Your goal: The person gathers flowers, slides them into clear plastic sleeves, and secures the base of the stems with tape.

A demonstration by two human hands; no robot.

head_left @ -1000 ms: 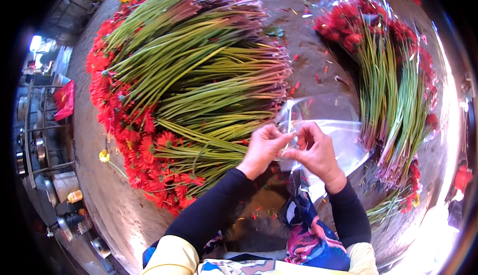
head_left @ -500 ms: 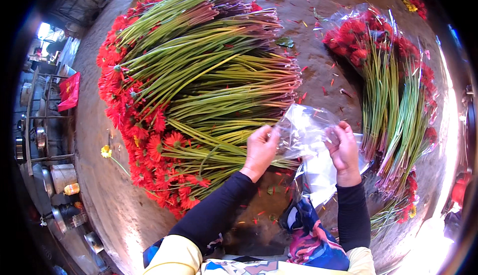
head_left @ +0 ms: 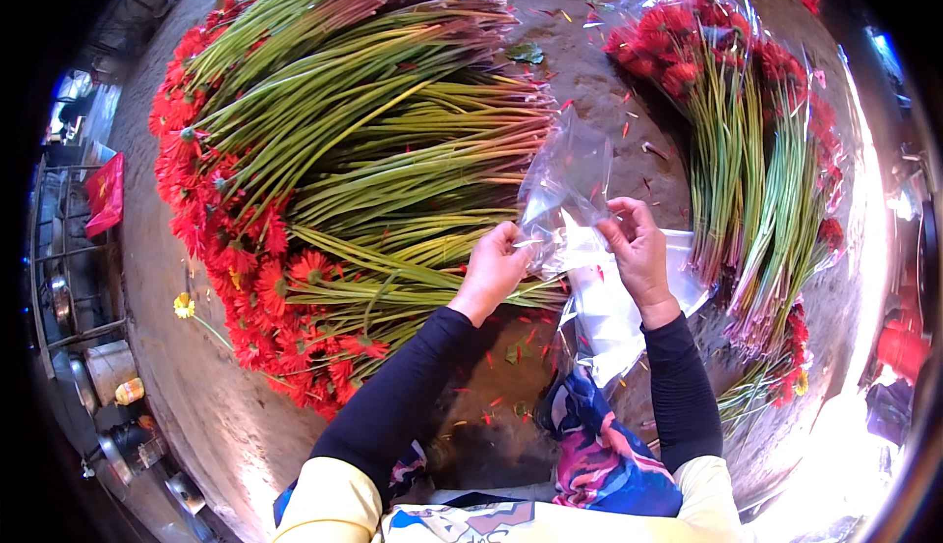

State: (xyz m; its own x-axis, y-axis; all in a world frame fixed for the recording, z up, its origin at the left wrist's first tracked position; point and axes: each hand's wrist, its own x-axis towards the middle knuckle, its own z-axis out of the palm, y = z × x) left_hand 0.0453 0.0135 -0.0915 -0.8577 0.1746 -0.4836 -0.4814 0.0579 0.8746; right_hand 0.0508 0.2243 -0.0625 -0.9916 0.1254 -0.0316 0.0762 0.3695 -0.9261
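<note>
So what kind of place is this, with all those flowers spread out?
Probably a flower market or packing spot. A big heap of loose red flowers lies fanned on the ground, wrapped bunches lie to the right, and the left hand and right hand hold a clear plastic sleeve.

The bag is thin clear plastic, shiny and crinkled. Under it lies a stack of bags, also plastic, pale and glossy. The left hand and the right hand are bare skin, and the sleeves are black cloth, smooth and matt. The stems are green and smooth with a slight shine. The red flowers look soft and matt. The bundles on the right are wrapped in clear shiny plastic. The floor is brown, rough and dull. The scarf is bright printed cloth.
</note>
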